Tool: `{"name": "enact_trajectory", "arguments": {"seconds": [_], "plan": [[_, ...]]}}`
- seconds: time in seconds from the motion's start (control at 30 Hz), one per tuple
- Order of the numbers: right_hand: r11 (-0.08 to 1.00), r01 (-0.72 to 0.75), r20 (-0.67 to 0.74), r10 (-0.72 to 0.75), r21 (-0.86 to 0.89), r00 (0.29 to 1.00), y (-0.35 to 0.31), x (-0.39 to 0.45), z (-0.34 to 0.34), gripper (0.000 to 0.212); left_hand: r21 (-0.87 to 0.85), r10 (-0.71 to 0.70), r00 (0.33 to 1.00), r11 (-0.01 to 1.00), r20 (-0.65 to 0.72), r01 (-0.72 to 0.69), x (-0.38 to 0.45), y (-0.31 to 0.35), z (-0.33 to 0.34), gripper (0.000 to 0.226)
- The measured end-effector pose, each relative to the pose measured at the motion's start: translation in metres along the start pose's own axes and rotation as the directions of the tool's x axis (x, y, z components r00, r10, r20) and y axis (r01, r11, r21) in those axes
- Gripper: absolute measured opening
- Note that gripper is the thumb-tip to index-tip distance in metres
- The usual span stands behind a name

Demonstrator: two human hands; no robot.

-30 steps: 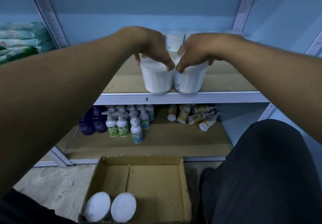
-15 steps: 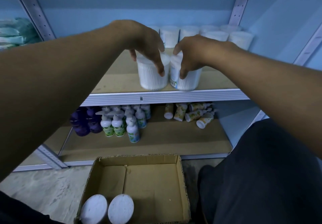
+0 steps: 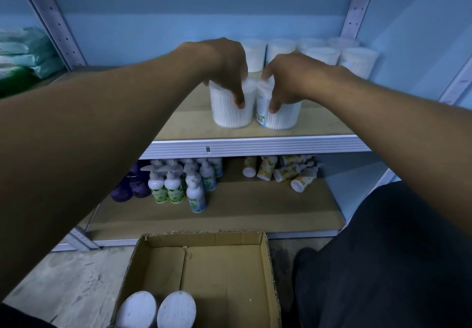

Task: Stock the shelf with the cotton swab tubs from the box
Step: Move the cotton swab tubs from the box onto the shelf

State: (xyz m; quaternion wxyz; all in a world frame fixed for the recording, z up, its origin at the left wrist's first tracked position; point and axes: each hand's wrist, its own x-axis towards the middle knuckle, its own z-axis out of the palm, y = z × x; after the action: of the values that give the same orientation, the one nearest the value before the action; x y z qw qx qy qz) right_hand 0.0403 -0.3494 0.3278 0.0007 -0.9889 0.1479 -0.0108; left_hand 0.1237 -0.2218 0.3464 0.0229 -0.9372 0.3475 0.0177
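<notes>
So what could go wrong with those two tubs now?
The left hand and right hand each grip a tub near the shelf edge. The left tub and right tub stand close together, so nudging one might tip the other, and either could fall towards the box below.

Both tubs (image 3: 231, 108) now further back on shelf (image 3: 255, 145).

Gripped from above: two tubs (image 3: 231, 108) (image 3: 279, 115) side by side on shelf (image 3: 255, 145); more tubs (image 3: 321, 54) behind grip; box (image 3: 204, 246) below, holding two tubs (image 3: 155, 309).
</notes>
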Motion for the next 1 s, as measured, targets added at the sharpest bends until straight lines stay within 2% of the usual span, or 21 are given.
{"name": "enact_trajectory", "arguments": {"seconds": [0.2, 0.47, 0.9, 1.0], "plan": [[0.999, 0.016, -0.007, -0.016, -0.027, 1.0, 0.011, 0.016, 0.001, 0.076, -0.013, 0.031, 0.997, 0.999, -0.064, -0.032, 0.013, 0.005, 0.005, 0.069], [0.994, 0.032, -0.019, -0.034, -0.102, 0.999, 0.023, 0.041, 0.001, 0.073, -0.031, 0.026, 0.995, 0.999, -0.095, -0.029, 0.044, 0.01, 0.009, 0.073], [0.989, -0.033, -0.024, 0.03, -0.146, 0.999, 0.037, 0.083, 0.002, 0.082, 0.006, -0.017, 0.991, 1.0, -0.132, 0.018, 0.086, 0.022, 0.008, 0.074], [0.989, -0.05, -0.024, 0.047, -0.137, 0.999, 0.04, 0.09, 0.003, 0.084, -0.028, -0.007, 0.988, 1.0, -0.152, 0.003, 0.095, 0.022, 0.01, 0.072]]}}
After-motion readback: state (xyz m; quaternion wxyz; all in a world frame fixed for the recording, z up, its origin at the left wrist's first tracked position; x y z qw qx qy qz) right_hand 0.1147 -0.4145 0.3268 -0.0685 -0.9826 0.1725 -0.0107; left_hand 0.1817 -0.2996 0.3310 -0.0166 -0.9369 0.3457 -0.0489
